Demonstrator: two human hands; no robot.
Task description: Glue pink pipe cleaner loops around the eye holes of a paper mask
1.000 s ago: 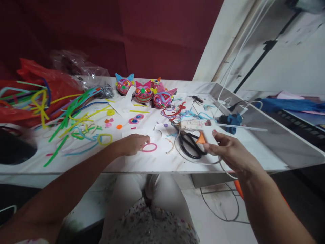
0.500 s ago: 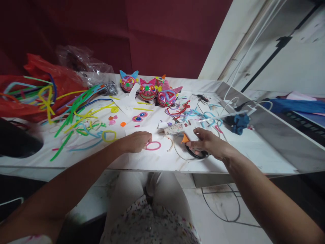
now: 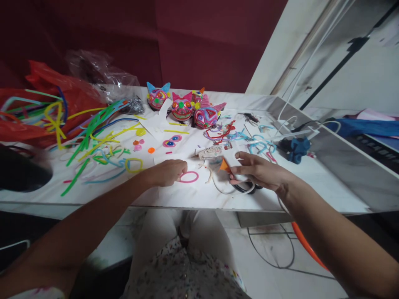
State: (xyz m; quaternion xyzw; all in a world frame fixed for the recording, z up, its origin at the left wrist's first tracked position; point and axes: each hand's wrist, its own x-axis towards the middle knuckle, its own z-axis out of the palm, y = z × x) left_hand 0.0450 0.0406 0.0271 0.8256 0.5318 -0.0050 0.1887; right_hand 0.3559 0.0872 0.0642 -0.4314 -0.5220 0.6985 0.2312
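Note:
My left hand (image 3: 170,172) rests low over the table near its front edge. Its fingers are pinched on the left end of a pink pipe-cleaner ring (image 3: 198,177), which lies flat on a white sheet. In my right hand (image 3: 258,170) is a white hot glue gun (image 3: 232,160) with an orange trigger (image 3: 224,165). The gun's nozzle points left, a little above and to the right of the ring. A clear glue stick (image 3: 264,138) sticks out of the back of the gun.
Several colourful cat-like heads (image 3: 182,109) stand at the back. Pipe cleaners (image 3: 93,124) and a red plastic bag (image 3: 59,89) spread over the left side. Two eye-like pieces (image 3: 172,141) lie mid-table. A white cable (image 3: 232,193) loops below the gun. A raised board (image 3: 339,145) borders the right.
My right hand has tilted the glue gun and shifted it slightly left. My left hand stays at the pink ring. An orange curved object has come into view under the table at the right.

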